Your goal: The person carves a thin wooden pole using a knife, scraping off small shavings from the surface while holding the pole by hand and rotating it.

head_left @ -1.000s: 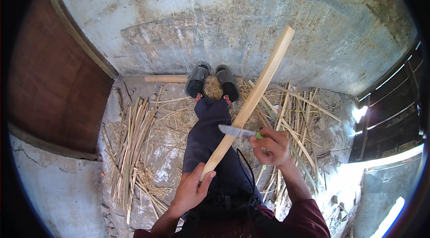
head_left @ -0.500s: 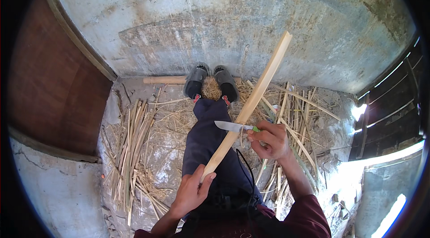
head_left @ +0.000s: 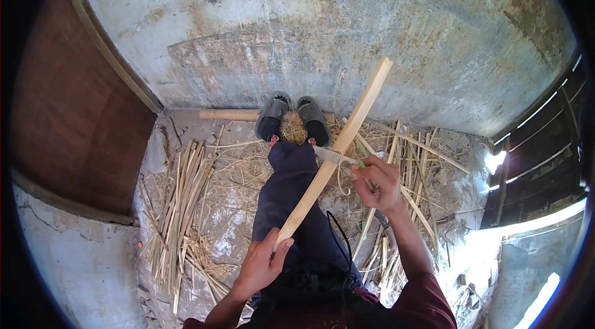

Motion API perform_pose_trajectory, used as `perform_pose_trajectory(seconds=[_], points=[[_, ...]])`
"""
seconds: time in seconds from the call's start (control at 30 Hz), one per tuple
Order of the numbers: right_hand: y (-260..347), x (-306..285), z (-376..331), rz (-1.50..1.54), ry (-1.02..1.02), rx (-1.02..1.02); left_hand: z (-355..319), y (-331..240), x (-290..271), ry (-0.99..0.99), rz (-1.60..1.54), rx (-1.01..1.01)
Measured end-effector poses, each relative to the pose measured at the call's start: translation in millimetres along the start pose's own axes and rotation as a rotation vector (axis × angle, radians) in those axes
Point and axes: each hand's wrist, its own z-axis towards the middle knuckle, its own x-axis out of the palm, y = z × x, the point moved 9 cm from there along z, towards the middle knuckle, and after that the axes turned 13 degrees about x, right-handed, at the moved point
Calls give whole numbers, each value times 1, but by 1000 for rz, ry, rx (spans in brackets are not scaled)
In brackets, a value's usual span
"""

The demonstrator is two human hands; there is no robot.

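A long, pale split bamboo strip slants from my lap up toward the wall. Its near end is gripped by my left hand, thumb on top. My right hand is closed around the green handle of a knife, most of the handle hidden by the fingers. The blade lies across the strip about midway along it, pointing left and touching its surface. A thin curled shaving hangs by the blade, just left of my right hand.
Bundles of thin strips lie on the floor at left and right, among scattered shavings. A bamboo pole rests along the wall. My shoes are beside it. A brown door panel stands left.
My right hand has pushed the knife up along the strip, away from my left hand. A curled shaving now shows by the blade. The strip's far end has dropped slightly toward me.
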Motion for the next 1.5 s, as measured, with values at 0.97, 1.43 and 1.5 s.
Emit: perform_pose_trajectory(seconds=[0.97, 1.43, 1.5], points=[[-79, 43, -11, -299, 58, 542, 20, -11, 26, -46, 251, 105], [-124, 27, 9, -325, -190, 604, 14, -14, 21, -52, 280, 159], [-138, 14, 19, -348, -283, 655, 9, -11, 15, -53, 266, 145]])
